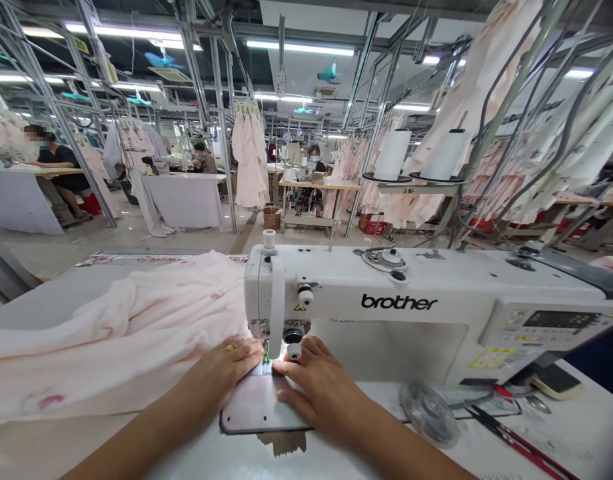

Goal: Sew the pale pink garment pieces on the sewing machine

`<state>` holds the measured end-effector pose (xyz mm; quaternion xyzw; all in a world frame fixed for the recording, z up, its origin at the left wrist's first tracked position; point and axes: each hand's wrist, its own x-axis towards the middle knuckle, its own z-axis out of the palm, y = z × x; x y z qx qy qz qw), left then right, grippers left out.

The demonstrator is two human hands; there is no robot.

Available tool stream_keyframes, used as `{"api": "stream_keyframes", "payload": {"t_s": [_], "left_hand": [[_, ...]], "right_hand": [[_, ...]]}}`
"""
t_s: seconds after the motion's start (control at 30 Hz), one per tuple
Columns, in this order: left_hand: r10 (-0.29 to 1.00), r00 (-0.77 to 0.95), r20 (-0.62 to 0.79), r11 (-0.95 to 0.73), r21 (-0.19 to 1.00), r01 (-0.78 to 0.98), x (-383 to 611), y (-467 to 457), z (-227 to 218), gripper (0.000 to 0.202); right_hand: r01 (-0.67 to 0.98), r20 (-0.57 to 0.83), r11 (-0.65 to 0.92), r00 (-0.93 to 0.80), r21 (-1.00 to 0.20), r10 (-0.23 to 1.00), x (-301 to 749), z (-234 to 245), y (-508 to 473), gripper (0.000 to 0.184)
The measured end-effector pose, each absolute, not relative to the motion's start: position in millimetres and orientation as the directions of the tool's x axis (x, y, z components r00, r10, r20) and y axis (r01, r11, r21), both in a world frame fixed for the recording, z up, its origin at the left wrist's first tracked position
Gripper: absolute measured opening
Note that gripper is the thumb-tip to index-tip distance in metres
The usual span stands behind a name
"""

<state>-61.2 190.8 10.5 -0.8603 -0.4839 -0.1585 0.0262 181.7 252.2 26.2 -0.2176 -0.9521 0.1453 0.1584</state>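
Note:
A white sewing machine [411, 307] stands across the table in front of me. Pale pink fabric [116, 333] lies bunched on the left and runs in toward the needle [266, 352]. My left hand [226, 373] rests flat on the fabric's edge just left of the needle, fingers stretched out. My right hand [319, 387] lies on the metal needle plate [256, 407], fingers extended, fingertips touching the spot under the presser foot. Whether a small piece sits under the fingertips I cannot tell.
Two white thread cones [391, 155] stand on a rack behind the machine. Scissors with red handles [506, 433] and a clear round disc [429, 413] lie on the table at right. Other people sit at sewing tables [311, 187] beyond, among hanging pink garments [250, 157].

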Motion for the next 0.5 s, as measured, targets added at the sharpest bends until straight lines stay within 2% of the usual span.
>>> {"api": "stream_keyframes", "payload": {"t_s": [0.13,0.23,0.4,0.5], "left_hand": [[0.85,0.458,0.261,-0.502,0.136,0.854,-64,188,5,0.054],[0.871,0.431,0.235,-0.478,0.201,0.855,-63,185,8,0.054],[0.948,0.227,0.221,-0.311,0.504,0.806,-61,187,16,0.05],[0.972,0.116,0.203,-0.22,0.626,0.748,-72,194,17,0.044]], "right_hand": [[0.377,0.232,0.852,-0.849,-0.363,0.474,182,25,252,0.028],[0.37,0.248,0.858,-0.848,-0.355,0.469,182,23,252,0.027],[0.373,0.282,0.858,-0.832,-0.354,0.478,179,23,254,0.024],[0.434,0.263,0.839,-0.811,-0.328,0.522,179,29,258,0.015]]}}
